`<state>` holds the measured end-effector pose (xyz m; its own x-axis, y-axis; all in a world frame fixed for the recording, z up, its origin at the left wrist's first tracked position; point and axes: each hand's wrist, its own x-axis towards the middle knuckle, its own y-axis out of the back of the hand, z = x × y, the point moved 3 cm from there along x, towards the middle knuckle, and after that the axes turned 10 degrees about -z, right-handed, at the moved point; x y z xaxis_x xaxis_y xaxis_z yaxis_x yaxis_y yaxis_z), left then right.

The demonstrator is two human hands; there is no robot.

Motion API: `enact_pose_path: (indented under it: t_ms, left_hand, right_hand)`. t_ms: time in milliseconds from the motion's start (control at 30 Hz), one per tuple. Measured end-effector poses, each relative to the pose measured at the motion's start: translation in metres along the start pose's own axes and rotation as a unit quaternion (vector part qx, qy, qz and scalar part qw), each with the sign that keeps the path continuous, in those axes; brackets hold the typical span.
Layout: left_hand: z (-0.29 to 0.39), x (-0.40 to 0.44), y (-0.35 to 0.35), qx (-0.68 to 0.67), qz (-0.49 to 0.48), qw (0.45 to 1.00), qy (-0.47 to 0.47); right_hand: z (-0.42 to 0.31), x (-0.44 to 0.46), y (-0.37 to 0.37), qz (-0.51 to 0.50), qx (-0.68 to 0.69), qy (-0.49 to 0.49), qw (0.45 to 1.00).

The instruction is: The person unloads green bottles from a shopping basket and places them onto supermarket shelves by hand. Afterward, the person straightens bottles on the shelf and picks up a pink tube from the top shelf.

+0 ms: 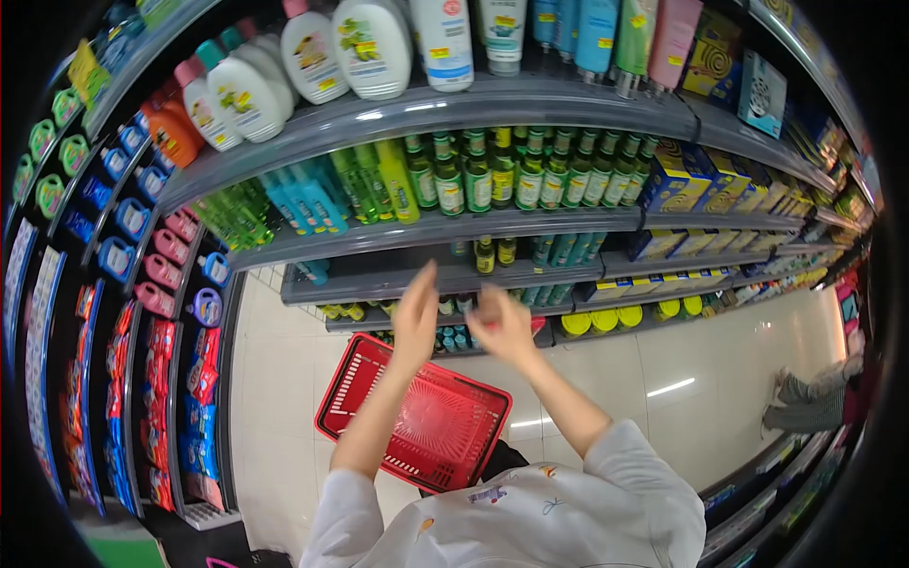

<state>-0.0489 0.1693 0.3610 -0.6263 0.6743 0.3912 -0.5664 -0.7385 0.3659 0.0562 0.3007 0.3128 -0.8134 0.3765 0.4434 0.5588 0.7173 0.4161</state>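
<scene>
My left hand (417, 317) is raised in front of the shelves, its fingers pointing up and slightly blurred. To its right is my right hand (500, 324), its fingers bent and smeared by motion. A gap separates the two hands, and no item shows clearly in either. Beyond them, a dark lower shelf (379, 280) holds two small green bottles with yellow labels (486, 255). Below my hands, a red basket (445, 421) stands on the floor, partly covered by my left forearm; its visible inside is bare.
Upper shelves hold white lotion bottles (371, 47) and a row of green bottles (530, 175). Detergent and bagged goods (201, 364) line the left side. Yellow-lidded tubs (602, 323) sit low. Another person (805, 402) stands in the aisle at right.
</scene>
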Motion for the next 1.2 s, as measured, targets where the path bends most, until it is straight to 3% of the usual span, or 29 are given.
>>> enact_pose_path:
  t_ms: [33, 67, 100, 133, 167, 200, 233, 267, 367, 433, 467, 500, 567, 600, 667, 767, 867, 1033, 1100, 1200]
  left_hand:
    - [-0.010, -0.042, -0.002, 0.017, -0.027, 0.999, 0.037]
    - [-0.026, -0.092, -0.008, -0.011, -0.055, 0.995, 0.078]
    - [-0.043, -0.149, -0.015, -0.038, -0.102, 0.976, 0.188]
    - [-0.057, -0.205, -0.017, 0.008, -0.155, 0.967, 0.200]
    - [-0.053, -0.251, -0.022, -0.021, -0.150, 0.945, 0.291]
    - [-0.053, -0.297, -0.028, -0.031, -0.119, 0.927, 0.353]
    - [-0.070, -0.359, -0.042, -0.127, -0.057, 0.872, 0.468]
    - [-0.043, -0.371, -0.041, -0.086, -0.114, 0.788, 0.599]
    - [-0.077, -0.436, -0.068, -0.013, -0.230, 0.817, 0.528]
    - [-0.058, -0.402, -0.065, -0.060, -0.176, 0.821, 0.540]
    - [-0.034, -0.365, -0.055, -0.037, -0.214, 0.806, 0.551]
    - [-0.044, -0.369, -0.057, 0.024, -0.220, 0.869, 0.442]
    - [-0.045, -0.366, -0.052, 0.029, -0.235, 0.892, 0.386]
    - [-0.043, -0.367, -0.047, 0.002, -0.228, 0.879, 0.419]
    - [-0.034, -0.373, -0.038, -0.053, -0.223, 0.846, 0.481]
    - [-0.056, -0.408, -0.032, 0.037, -0.274, 0.878, 0.390]
    - [-0.051, -0.417, -0.015, 0.015, -0.317, 0.862, 0.395]
    - [-0.012, -0.410, 0.026, 0.054, -0.297, 0.880, 0.366]
    - [-0.021, -0.423, 0.025, 0.068, -0.277, 0.924, 0.255]
    - [0.000, -0.433, 0.024, 0.034, -0.292, 0.951, 0.098]
  right_hand:
    - [0.007, -0.047, 0.004, -0.044, -0.028, -0.026, 0.998]
    - [0.007, -0.096, 0.013, -0.104, 0.051, -0.091, 0.989]
    - [0.021, -0.149, 0.015, -0.171, 0.009, -0.184, 0.968]
    - [0.016, -0.188, 0.026, -0.184, 0.018, -0.237, 0.954]
    - [0.057, -0.256, 0.019, -0.297, -0.063, -0.265, 0.915]
    - [0.033, -0.280, 0.035, -0.305, -0.010, -0.410, 0.859]
    - [0.055, -0.336, 0.029, -0.257, -0.008, -0.323, 0.911]
    - [0.058, -0.349, 0.027, -0.285, 0.035, -0.325, 0.901]
    - [0.060, -0.362, 0.009, -0.360, 0.152, -0.341, 0.855]
    - [0.051, -0.318, -0.021, -0.459, 0.077, -0.230, 0.855]
    - [0.033, -0.287, -0.032, -0.494, 0.079, -0.220, 0.837]
    - [0.015, -0.261, -0.040, -0.526, 0.081, -0.211, 0.820]
    - [0.001, -0.242, -0.053, -0.504, 0.106, -0.148, 0.845]
    - [-0.006, -0.236, -0.058, -0.486, 0.119, -0.118, 0.857]
    - [-0.009, -0.252, -0.063, -0.500, 0.102, -0.146, 0.847]
    - [-0.017, -0.272, -0.061, -0.560, 0.002, -0.197, 0.805]
    - [-0.037, -0.295, -0.058, -0.635, -0.106, -0.260, 0.720]
    - [-0.078, -0.321, -0.080, -0.491, -0.144, -0.119, 0.851]
    - [-0.140, -0.293, -0.077, -0.415, -0.196, -0.113, 0.881]
    - [-0.164, -0.294, -0.096, -0.356, -0.136, -0.074, 0.922]
